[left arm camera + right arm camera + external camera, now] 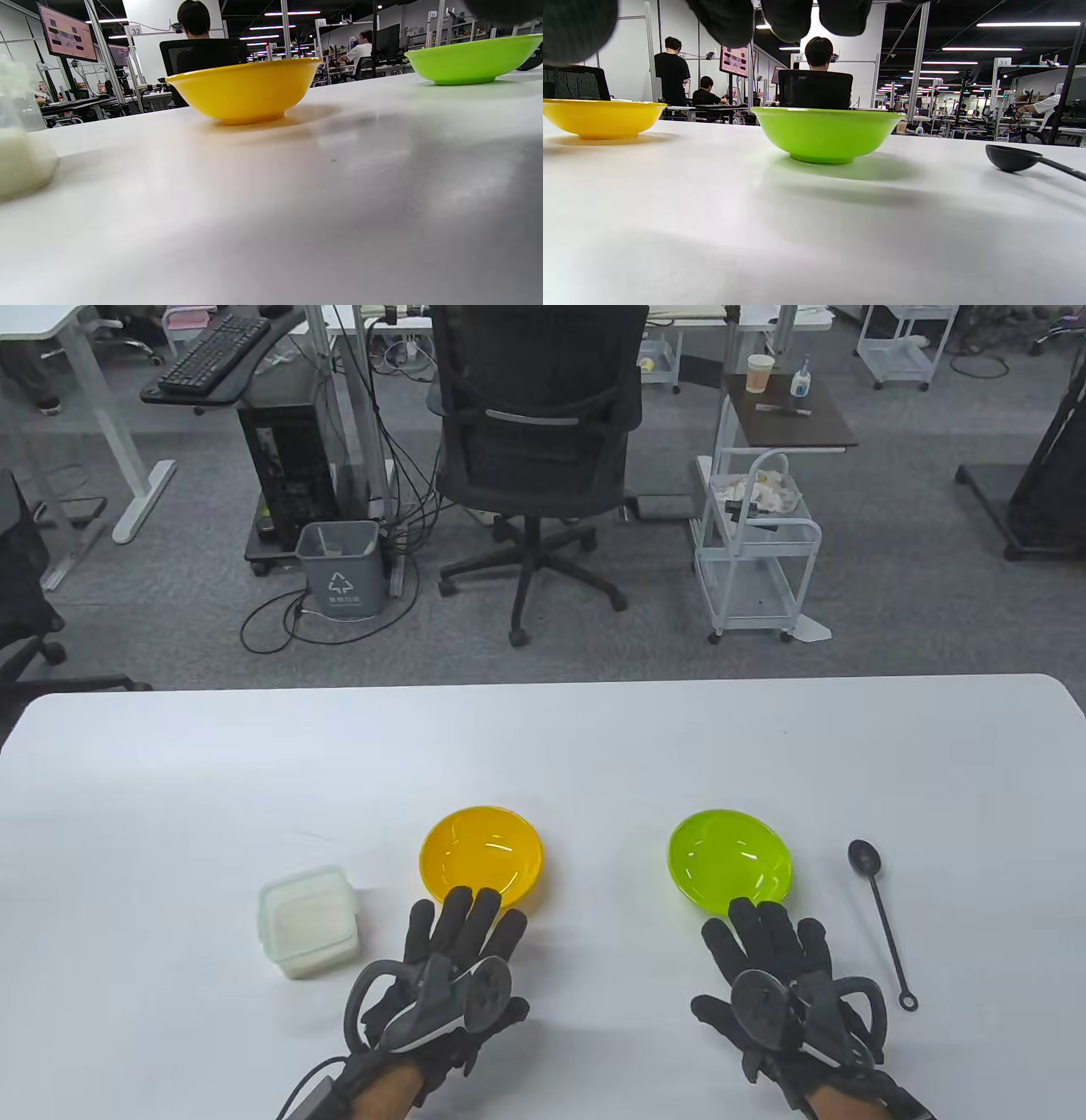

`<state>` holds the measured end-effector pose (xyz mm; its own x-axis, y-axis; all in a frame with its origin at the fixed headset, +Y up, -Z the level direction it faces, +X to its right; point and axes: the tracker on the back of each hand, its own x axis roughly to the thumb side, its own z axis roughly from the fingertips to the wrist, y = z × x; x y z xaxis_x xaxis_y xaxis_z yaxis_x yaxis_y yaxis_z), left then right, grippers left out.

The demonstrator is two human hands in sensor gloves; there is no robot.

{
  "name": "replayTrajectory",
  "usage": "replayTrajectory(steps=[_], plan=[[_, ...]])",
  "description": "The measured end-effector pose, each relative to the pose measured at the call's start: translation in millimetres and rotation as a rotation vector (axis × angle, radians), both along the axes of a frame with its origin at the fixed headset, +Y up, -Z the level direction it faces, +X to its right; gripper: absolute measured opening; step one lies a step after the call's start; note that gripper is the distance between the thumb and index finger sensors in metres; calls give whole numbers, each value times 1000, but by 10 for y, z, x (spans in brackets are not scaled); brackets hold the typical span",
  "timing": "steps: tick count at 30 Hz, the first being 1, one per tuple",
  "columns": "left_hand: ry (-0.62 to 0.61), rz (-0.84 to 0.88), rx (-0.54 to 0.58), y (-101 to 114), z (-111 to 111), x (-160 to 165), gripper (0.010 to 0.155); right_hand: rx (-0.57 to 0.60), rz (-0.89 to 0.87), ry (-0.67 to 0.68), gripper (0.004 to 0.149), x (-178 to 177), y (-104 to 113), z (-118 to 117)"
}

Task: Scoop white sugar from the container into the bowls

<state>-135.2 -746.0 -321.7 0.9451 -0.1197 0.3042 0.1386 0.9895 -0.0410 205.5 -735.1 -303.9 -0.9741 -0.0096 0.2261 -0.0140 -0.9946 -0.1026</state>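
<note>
Sugar container sits lower left with sugar inside, yellow bowl and green bowl both look empty. Black spoon lies untouched lower right. Left hand and right hand hold nothing, fingers straight and close together. Nothing's scooped yet.

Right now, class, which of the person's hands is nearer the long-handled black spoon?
Right. The right hand lies just left of the long-handled black spoon; the left hand lies far across, beyond both bowls.
</note>
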Motion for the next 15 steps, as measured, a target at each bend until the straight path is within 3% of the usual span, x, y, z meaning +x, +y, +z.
replayTrajectory(steps=[15], plan=[[0, 3, -5, 6, -5, -12, 92, -3, -3, -3, 80, -1, -9, 3]])
